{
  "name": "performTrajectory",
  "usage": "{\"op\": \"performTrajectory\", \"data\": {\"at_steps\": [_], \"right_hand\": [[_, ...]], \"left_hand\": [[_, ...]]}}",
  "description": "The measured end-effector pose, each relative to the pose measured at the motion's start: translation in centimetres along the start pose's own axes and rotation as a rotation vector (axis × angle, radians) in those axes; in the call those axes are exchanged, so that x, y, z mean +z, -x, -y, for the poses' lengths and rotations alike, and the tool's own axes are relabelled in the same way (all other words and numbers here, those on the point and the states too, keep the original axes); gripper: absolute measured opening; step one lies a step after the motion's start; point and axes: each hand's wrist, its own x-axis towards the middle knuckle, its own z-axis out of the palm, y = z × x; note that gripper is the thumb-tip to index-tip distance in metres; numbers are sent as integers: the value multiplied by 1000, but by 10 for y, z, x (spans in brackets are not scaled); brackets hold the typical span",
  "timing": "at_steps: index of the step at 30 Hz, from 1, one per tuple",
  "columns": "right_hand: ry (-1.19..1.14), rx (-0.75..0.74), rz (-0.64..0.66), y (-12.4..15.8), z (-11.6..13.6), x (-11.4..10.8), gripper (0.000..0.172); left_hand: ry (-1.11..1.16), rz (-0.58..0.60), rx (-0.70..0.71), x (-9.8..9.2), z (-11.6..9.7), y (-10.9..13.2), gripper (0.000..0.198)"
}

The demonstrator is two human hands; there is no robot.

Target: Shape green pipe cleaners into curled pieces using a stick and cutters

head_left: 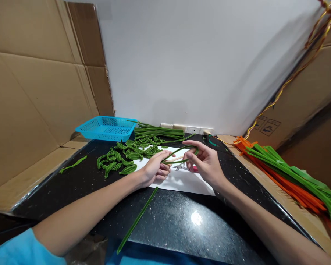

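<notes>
A dark green pipe cleaner [176, 150] is bent into a long loop between my two hands, above a white sheet of paper [179, 183]. My left hand [157, 167] is closed on its near end, where a straight green tail [138, 219] shows below the hand; whether this is the same piece I cannot tell. My right hand [204, 160] pinches the loop's rounded far end between thumb and fingers. Pliers with red handles [193, 169] lie on the paper behind my right hand. Several coiled green pipe-cleaner leaves [128, 169] lie in a pile left of my left hand.
A blue plastic basket [107, 137] stands at the back left, beside a bundle of straight green pipe cleaners [160, 133]. Orange [289, 187] and light green strips [298, 176] lie along the right edge. Cardboard walls [38, 84] flank the black countertop [179, 221]. Twisted wire [281, 90] hangs at right.
</notes>
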Motion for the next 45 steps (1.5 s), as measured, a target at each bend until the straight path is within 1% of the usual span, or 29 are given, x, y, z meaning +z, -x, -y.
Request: {"op": "performTrajectory", "data": {"at_steps": [4, 6, 8, 9, 10, 13, 14, 15, 17, 20, 23, 25, 27, 31, 37, 45], "right_hand": [[79, -67, 33, 0, -2, 0, 78], [127, -110, 29, 0, -4, 0, 88], [158, -130, 25, -1, -7, -1, 91], [176, -130, 21, -1, -8, -1, 89], [200, -126, 10, -1, -8, -2, 83], [279, -91, -49, -2, -9, -4, 55], [290, -78, -63, -2, -8, -4, 48], [286, -68, -65, -2, -7, -5, 45], [241, -56, -26, -2, -6, -5, 45], [139, -37, 69, -1, -3, -2, 46], [59, -17, 106, 0, -3, 2, 47], [44, -9, 86, 1, -3, 4, 45], [51, -1, 40, 1, -2, 4, 42], [92, 21, -37, 1, 0, 1, 45], [146, 33, -73, 2, 3, 2, 44], [150, 9, -117, 3, 4, 3, 46]], "left_hand": [[28, -6, 63, -6, 2, -3, 14], [35, 0, 94, -7, 3, -5, 13], [34, 19, 115, -8, 3, -5, 15], [30, 30, 123, -8, 3, -5, 16], [23, 41, 131, -7, 2, -4, 17], [-9, 74, 165, -6, 2, -4, 20], [-24, 79, 180, -6, 2, -4, 21], [-41, 78, 194, -6, 3, -5, 23], [-79, 56, 225, -6, 3, -6, 28], [-130, 12, 258, -5, 3, -7, 34], [-145, -2, 258, -5, 4, -7, 36], [-136, -1, 257, -5, 4, -7, 36], [-112, -2, 264, -6, 4, -8, 35], [-45, -14, 277, -7, 4, -10, 28], [-9, -84, 288, -7, 3, -9, 22], [-37, -142, 325, -15, 6, -15, 16]]}}
